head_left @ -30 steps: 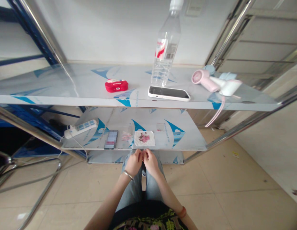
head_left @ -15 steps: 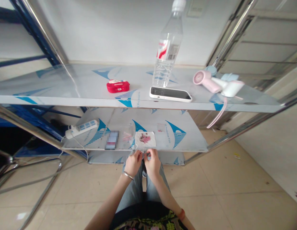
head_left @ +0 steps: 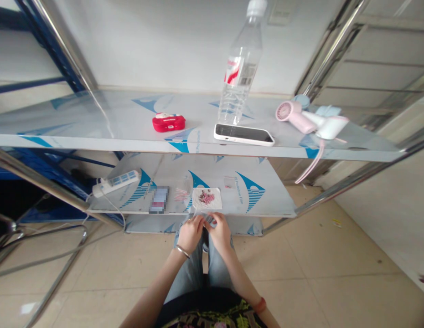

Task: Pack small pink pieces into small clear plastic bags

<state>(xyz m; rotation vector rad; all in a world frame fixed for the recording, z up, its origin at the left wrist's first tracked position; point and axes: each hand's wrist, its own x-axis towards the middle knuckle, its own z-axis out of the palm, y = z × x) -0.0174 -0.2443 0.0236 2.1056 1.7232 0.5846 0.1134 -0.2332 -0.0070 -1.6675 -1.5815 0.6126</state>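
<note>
Here, what looks like a clear bag (head_left: 208, 220) is pinched by the left hand (head_left: 191, 233) and the right hand (head_left: 219, 233) at the near edge of the lower shelf (head_left: 275, 200), near the white packet (head_left: 207, 198), where an uneven tug could tear it.

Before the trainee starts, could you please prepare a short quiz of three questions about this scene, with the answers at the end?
1. True or false: the left hand and the right hand are held close together.

2. Choose one. What is around the wrist of the left hand?
a) a black watch
b) a silver bangle
c) a wide bandage

3. Fill the gap: just beyond the hands, a white square with a pink print lies on the ____ shelf.

Key: 1. True. 2. b. 3. lower.
</note>
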